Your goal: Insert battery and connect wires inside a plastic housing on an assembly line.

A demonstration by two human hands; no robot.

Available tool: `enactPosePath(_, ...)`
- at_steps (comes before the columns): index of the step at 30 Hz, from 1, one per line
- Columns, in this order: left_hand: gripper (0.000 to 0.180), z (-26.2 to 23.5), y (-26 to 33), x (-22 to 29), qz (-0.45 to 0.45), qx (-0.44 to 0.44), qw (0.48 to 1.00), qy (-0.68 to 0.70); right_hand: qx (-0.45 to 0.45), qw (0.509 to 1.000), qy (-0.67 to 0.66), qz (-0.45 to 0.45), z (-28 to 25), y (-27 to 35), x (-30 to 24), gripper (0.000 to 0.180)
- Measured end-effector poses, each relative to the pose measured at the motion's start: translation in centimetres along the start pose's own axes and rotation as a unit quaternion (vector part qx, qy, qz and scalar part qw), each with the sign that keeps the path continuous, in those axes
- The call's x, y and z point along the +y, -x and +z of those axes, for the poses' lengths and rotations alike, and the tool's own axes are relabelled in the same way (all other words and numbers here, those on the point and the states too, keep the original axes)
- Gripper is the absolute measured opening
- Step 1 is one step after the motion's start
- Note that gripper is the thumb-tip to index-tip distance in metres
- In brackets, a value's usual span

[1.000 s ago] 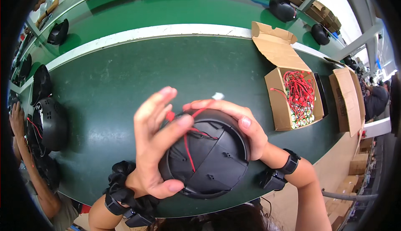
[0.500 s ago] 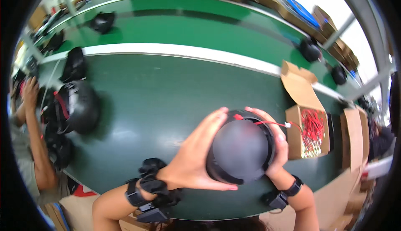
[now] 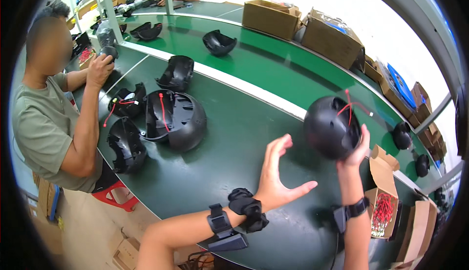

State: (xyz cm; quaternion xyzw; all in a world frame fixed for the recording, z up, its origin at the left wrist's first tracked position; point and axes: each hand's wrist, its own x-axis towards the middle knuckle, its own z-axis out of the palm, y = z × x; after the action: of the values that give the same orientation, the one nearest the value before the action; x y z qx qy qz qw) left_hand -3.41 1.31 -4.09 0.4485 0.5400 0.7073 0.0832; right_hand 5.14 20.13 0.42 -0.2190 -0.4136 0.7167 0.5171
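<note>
On my feed the right hand (image 3: 357,152) cups the black shell (image 3: 325,131), raised near the far edge of the tabletop (image 3: 234,157); my left hand (image 3: 274,186) is spread, holding nothing; I judge the red wire (image 3: 348,105) routed out, ends loose, setting down left; the shell's inside and most right fingers are hidden

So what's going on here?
The person's right hand holds up a black round shell with red wires sticking out of it. The left hand is open and holds nothing. An open cardboard box of red-wired parts sits right of the right forearm. At left, a co-worker handles a small dark piece, near several black shells on the table.
</note>
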Motion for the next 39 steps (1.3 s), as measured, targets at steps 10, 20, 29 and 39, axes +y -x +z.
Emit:
enactPosePath(10, 0.024, -0.1, -0.1, 1.2, 0.103, -0.055, 0.992, -0.055, 0.368, 0.869, 0.309, -0.118, -3.6, -20.5, 5.2, 0.056)
enactPosePath(20, 0.019, 0.4, -0.2, 1.3, 0.129, -0.056, 0.989, -0.051, 0.298, 0.817, 0.436, -0.229, -9.6, -25.1, 5.7, 0.057)
enactPosePath(29, 0.018, 1.1, 0.3, 0.7, 0.059, -0.024, 0.993, -0.100, -0.219, 0.757, 0.432, -0.438, 8.9, -8.4, 0.2, 0.017)
enactPosePath(39, 0.009, 2.2, 0.9, -1.3, -0.026, -0.047, 0.992, -0.117, -0.616, 0.607, 0.499, -0.056, 27.4, 5.0, 12.1, 0.084)
